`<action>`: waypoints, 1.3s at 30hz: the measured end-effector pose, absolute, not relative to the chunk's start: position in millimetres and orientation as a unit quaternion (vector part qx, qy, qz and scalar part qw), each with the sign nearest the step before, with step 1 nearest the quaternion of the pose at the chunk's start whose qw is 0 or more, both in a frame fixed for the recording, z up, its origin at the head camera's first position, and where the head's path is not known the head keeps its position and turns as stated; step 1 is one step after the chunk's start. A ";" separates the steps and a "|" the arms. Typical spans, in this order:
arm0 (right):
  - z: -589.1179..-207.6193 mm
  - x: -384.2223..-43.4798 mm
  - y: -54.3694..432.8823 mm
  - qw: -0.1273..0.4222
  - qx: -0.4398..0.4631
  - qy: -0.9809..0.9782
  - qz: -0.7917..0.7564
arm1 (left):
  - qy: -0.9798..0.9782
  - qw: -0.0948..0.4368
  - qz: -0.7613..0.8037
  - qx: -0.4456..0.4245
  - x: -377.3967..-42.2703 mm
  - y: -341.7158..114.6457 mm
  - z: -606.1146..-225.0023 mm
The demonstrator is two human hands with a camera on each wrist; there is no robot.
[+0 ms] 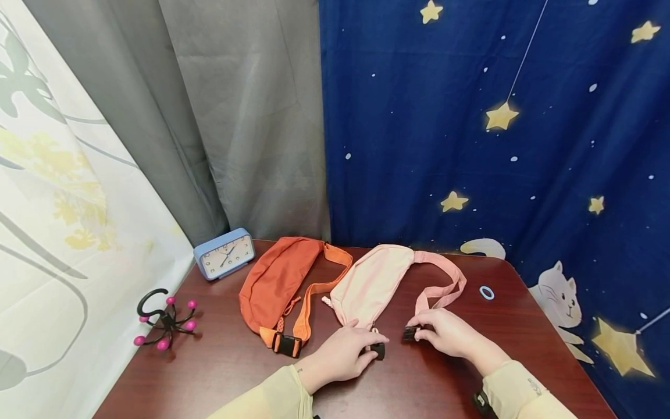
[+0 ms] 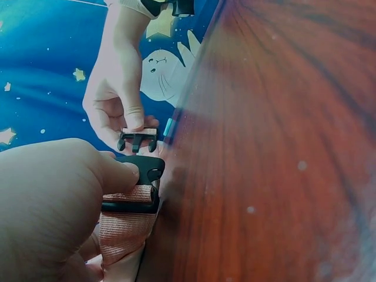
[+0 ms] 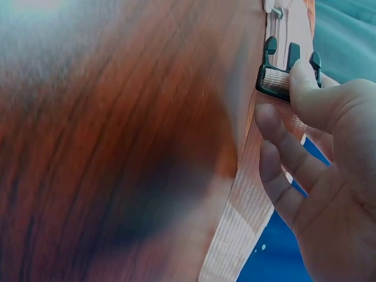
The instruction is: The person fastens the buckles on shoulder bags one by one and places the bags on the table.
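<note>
A pink waist bag lies on the table with its pink strap looping out to the right. My left hand pinches the black socket half of its buckle, thumb on top, with pink webbing threaded through it. Opposite, my right hand pinches the black pronged half between thumb and fingers, the other fingers loosely bent. In the left wrist view the prongs face the socket across a small gap; the two halves are apart. Both hands are low over the table's front part.
Left of the pink bag lies an orange waist bag with its buckle fastened. A blue clock stands at the back left, and a black hook rack with pink tips at the left. A light blue ring lies at the right.
</note>
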State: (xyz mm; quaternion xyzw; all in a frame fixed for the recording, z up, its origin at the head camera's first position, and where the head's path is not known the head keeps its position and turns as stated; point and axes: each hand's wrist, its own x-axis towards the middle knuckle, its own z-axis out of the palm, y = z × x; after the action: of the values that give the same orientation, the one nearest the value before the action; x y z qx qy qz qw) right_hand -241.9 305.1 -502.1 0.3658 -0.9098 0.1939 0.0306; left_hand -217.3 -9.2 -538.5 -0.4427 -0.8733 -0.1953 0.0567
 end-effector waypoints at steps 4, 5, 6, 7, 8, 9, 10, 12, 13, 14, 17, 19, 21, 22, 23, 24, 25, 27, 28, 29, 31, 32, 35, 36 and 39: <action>-503.9 -238.0 299.9 0.017 0.379 -0.904 0.194 | -0.873 0.061 -0.195 -0.443 -217.6 -9.1 -540.3; -504.5 -237.0 298.5 0.016 0.383 -0.903 0.194 | -0.873 0.062 -0.195 -0.443 -217.8 -9.1 -540.8; -504.7 -236.0 297.0 0.014 0.385 -0.902 0.194 | -0.873 0.064 -0.196 -0.443 -218.0 -9.1 -541.2; -505.0 -235.0 295.6 0.012 0.388 -0.901 0.194 | -0.873 0.065 -0.197 -0.442 -218.2 -9.1 -541.6; -505.2 -234.1 294.1 0.009 0.389 -0.900 0.197 | -0.872 0.066 -0.198 -0.442 -218.4 -9.1 -541.9; -505.2 -233.3 292.6 0.006 0.390 -0.899 0.198 | -0.872 0.066 -0.200 -0.442 -218.5 -9.1 -542.1; -505.6 -232.6 291.3 0.005 0.390 -0.899 0.201 | -0.872 0.067 -0.201 -0.442 -218.7 -9.1 -542.2; -506.1 -231.3 289.0 -0.002 0.388 -0.898 0.210 | -0.871 0.069 -0.203 -0.443 -218.5 -9.3 -541.9; -506.6 -230.6 287.9 -0.004 0.388 -0.897 0.213 | -0.870 0.069 -0.204 -0.443 -218.4 -9.4 -541.6; -507.3 -230.0 286.9 -0.006 0.388 -0.896 0.216 | -0.870 0.069 -0.205 -0.443 -218.2 -9.5 -541.3; -509.3 -228.2 284.1 -0.009 0.391 -0.892 0.225 | -0.870 0.069 -0.207 -0.443 -217.9 -9.5 -540.5; -510.9 -227.2 282.4 -0.008 0.396 -0.889 0.230 | -0.870 0.068 -0.209 -0.442 -217.7 -9.3 -540.3; -512.4 -226.6 280.9 -0.006 0.398 -0.887 0.235 | -0.870 0.068 -0.210 -0.441 -217.3 -9.1 -539.9; -513.2 -226.4 280.2 -0.005 0.398 -0.886 0.238 | -0.870 0.067 -0.211 -0.440 -217.1 -9.0 -539.8; -514.1 -226.3 279.5 -0.004 0.397 -0.886 0.241 | -0.870 0.067 -0.212 -0.439 -216.8 -9.0 -539.7; -515.1 -226.3 278.9 -0.006 0.396 -0.885 0.244 | -0.870 0.066 -0.214 -0.438 -216.6 -8.9 -539.7; -515.9 -226.4 278.1 -0.009 0.393 -0.886 0.247 | -0.870 0.065 -0.216 -0.437 -216.5 -9.0 -539.6; -517.8 -226.8 276.6 -0.017 0.388 -0.886 0.254 | -0.871 0.063 -0.219 -0.436 -216.2 -9.1 -539.6; -518.6 -226.9 275.8 -0.021 0.385 -0.886 0.257 | -0.871 0.062 -0.221 -0.435 -216.1 -9.1 -539.6; -519.6 -226.8 275.0 -0.024 0.382 -0.887 0.259 | -0.871 0.062 -0.222 -0.435 -215.8 -9.2 -539.6; -520.9 -226.8 273.7 -0.027 0.378 -0.887 0.263 | -0.871 0.062 -0.222 -0.434 -215.3 -9.1 -539.3; -521.4 -226.7 273.1 -0.026 0.376 -0.888 0.263 | -0.871 0.062 -0.222 -0.434 -215.1 -9.0 -539.0; -521.3 -225.9 270.5 -0.023 0.372 -0.890 0.262 | -0.871 0.061 -0.222 -0.433 -214.8 -8.8 -538.2; -520.8 -225.6 269.6 -0.023 0.371 -0.891 0.263 | -0.871 0.061 -0.222 -0.434 -214.9 -8.7 -537.9; -519.7 -225.2 266.9 -0.023 0.369 -0.890 0.266 | -0.871 0.062 -0.221 -0.435 -215.5 -8.6 -537.4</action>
State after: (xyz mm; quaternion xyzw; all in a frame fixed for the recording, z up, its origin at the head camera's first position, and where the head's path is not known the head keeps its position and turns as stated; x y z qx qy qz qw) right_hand -225.2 266.9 -519.7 0.3685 -0.8905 0.2659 -0.0233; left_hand -215.5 -8.6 -537.4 -0.4351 -0.8706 -0.2214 0.0615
